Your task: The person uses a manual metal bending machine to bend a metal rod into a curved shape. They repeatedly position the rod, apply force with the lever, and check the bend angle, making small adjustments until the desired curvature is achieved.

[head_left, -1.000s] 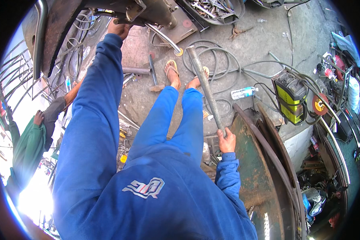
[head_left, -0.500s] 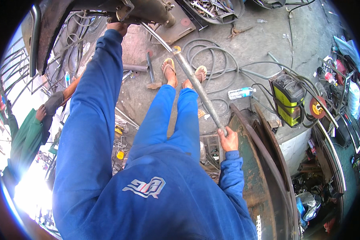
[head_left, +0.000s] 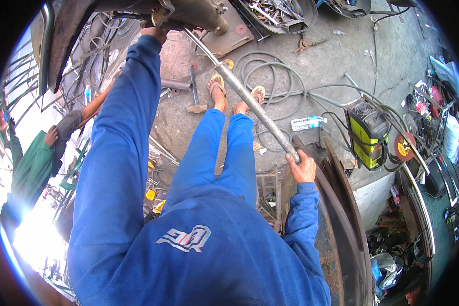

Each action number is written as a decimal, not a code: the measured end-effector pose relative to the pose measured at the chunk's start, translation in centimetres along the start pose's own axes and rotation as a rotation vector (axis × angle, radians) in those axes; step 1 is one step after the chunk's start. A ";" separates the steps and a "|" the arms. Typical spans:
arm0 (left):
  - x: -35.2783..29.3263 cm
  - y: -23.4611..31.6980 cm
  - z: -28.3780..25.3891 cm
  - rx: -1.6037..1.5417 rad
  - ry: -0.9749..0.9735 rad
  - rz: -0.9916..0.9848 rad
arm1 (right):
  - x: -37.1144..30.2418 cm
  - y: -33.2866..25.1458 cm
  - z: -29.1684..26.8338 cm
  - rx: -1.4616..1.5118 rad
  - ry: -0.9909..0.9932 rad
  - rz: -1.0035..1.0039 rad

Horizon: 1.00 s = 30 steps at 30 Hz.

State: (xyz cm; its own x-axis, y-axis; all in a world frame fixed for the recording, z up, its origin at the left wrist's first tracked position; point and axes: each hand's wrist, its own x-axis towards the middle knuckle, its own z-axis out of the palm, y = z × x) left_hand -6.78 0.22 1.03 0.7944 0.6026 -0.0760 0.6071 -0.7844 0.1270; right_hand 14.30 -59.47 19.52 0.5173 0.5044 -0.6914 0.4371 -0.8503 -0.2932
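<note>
My right hand [head_left: 303, 168] is closed round the near end of a long grey metal pipe [head_left: 255, 108]. The pipe slants up and left across my feet, and its far end meets a thinner shiny rod [head_left: 201, 47]. That rod runs up to the underside of a heavy dark metal assembly [head_left: 199, 16] at the top. Beneath the same assembly, my left hand [head_left: 155, 33] reaches in with the arm stretched out. Its fingers are hidden by the metal, so what it touches there does not show.
A hammer [head_left: 194, 94] lies left of my feet, with looped cable [head_left: 298, 81] to their right. Further right are a water bottle [head_left: 309, 123] and a green-black machine [head_left: 364, 135]. Trays of wrenches [head_left: 278, 13] stand at the top. Another person's green sleeve [head_left: 33, 166] shows at left.
My right hand has swung right and slightly farther from me, carrying the near end of the pipe along. My left hand remains under the metal assembly.
</note>
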 end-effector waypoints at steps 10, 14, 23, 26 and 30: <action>-0.5 6.8 -6.8 -0.085 -0.021 -0.217 | 7.1 -7.8 2.6 0.185 -0.049 -0.089; -0.5 8.2 -8.0 -0.008 0.042 -0.219 | 7.8 -9.3 3.3 0.234 -0.079 -0.081; 0.0 4.5 -4.0 -0.057 0.176 0.050 | 7.9 -9.7 3.3 0.202 -0.104 -0.020; 0.1 3.7 -2.7 -0.170 0.198 -0.018 | 8.0 -9.7 3.7 0.225 -0.093 0.001; 0.9 3.1 -1.2 -0.382 0.137 -0.101 | 7.9 -9.4 3.6 0.250 0.075 -0.132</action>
State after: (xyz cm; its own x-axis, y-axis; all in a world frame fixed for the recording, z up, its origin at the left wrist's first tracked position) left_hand -4.22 -1.52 2.57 0.7061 0.7077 0.0222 0.6114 -0.6252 0.4850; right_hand 11.63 -48.06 14.37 0.5255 0.6145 -0.5884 0.3139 -0.7828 -0.5373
